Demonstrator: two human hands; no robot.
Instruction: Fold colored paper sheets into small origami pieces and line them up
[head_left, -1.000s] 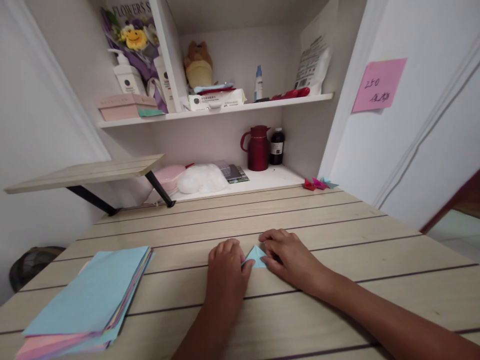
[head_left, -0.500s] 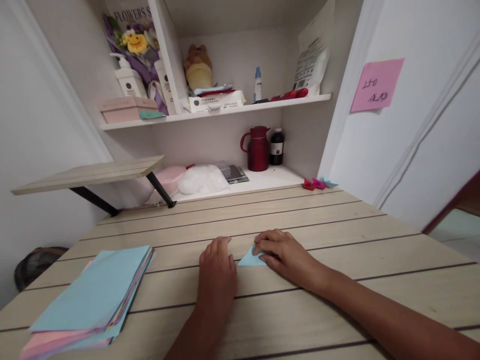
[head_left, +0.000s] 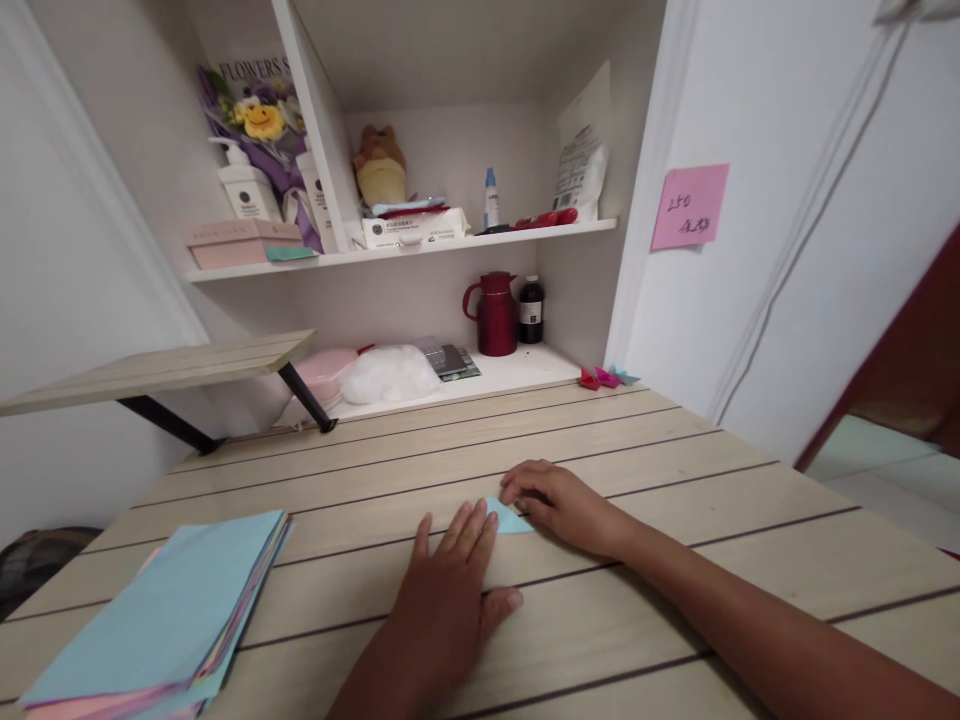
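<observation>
A small folded sheet of light blue paper (head_left: pixel 507 517), triangular in outline, lies on the wooden tabletop between my two hands. My left hand (head_left: pixel 450 590) rests flat with its fingers outstretched, the fingertips on the paper's left side and the thumb held apart. At the paper's right edge, my right hand (head_left: pixel 566 508) has its fingers curled in, thumb and fingertips closed at the fold. Its fingertips cover part of that edge.
A stack of coloured paper (head_left: pixel 161 610) lies at the left. Small folded paper pieces (head_left: pixel 604 377) sit at the table's back right. Behind are a raised wooden shelf (head_left: pixel 165 368), a red jug (head_left: pixel 497 315), a dark bottle (head_left: pixel 531 310) and a white plastic bag (head_left: pixel 391 375).
My left hand has moved from beside the paper onto its left side, its fingers now spread. My right hand has shifted to the paper's right edge. The camera view has turned slightly right.
</observation>
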